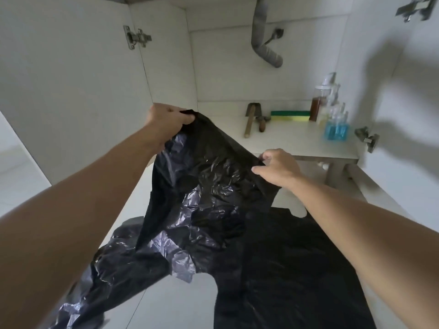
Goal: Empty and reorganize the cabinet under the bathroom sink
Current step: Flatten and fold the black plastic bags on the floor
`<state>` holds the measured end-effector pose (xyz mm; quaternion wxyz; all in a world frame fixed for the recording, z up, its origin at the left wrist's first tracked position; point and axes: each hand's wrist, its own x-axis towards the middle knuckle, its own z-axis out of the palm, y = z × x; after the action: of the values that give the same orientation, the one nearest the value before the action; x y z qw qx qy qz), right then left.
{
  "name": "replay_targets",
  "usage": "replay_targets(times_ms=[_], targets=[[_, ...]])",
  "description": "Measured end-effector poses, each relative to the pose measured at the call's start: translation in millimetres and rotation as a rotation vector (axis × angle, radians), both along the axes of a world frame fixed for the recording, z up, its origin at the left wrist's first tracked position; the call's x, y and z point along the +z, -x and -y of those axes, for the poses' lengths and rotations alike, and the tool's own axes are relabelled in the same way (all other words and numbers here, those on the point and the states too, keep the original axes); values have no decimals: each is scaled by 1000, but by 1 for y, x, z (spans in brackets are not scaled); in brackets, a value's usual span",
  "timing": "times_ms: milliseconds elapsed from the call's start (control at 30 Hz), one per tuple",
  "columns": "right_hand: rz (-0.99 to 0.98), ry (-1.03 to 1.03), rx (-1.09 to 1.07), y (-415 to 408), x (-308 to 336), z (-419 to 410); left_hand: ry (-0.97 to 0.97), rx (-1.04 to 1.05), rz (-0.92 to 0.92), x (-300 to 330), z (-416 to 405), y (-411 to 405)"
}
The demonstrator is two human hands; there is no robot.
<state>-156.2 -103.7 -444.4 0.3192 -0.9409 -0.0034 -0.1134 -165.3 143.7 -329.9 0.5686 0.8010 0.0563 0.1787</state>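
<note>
Head-camera view into the open cabinet under the sink, read from left to right. The open left door [71, 96] carried a metal hinge [136, 38] at about 10 o'clock of the field. The left hand [169, 119], just above centre at roughly 11 o'clock, was curled round one bunched upper corner of a black plastic bag [209, 186], thumb over the gathered film. The bag hung between the two hands, creased and glossy, its lower part trailing toward 7 o'clock over the pale tiled floor [166, 302]. A second sheet of black plastic [297, 269] lay flat on the floor at 5 o'clock, partly beneath the held bag. The right hand [278, 169], just right of centre at 3 o'clock of the bag, pinched the bag's other upper edge between thumb and curled fingers. On the cabinet shelf [297, 143], behind the hands at 1 o'clock, lay a scraper with a wooden handle [251, 119], then a second, shorter wooden-handled tool [262, 122], then a yellow-and-green sponge [290, 115] against the back wall. Farther right stood a clear bottle of brown liquid [318, 103] and a cluster of blurred bottles, the nearest holding blue liquid [336, 131]. A grey drain pipe [263, 36] curved down at 12 o'clock. A hinge [367, 138] sat on the right door [403, 96] at 3 o'clock.
</note>
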Motion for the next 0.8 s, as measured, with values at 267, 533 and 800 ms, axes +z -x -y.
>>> replay_targets(times_ms=[267,533,800], targets=[[91,208,-57,-9,0,1,-29,46,66,-4,10,-24],[417,273,-426,-24,76,56,-265,225,170,2,37,-49],[933,-162,-319,5,110,120,-19,72,648,11,100,-8]])
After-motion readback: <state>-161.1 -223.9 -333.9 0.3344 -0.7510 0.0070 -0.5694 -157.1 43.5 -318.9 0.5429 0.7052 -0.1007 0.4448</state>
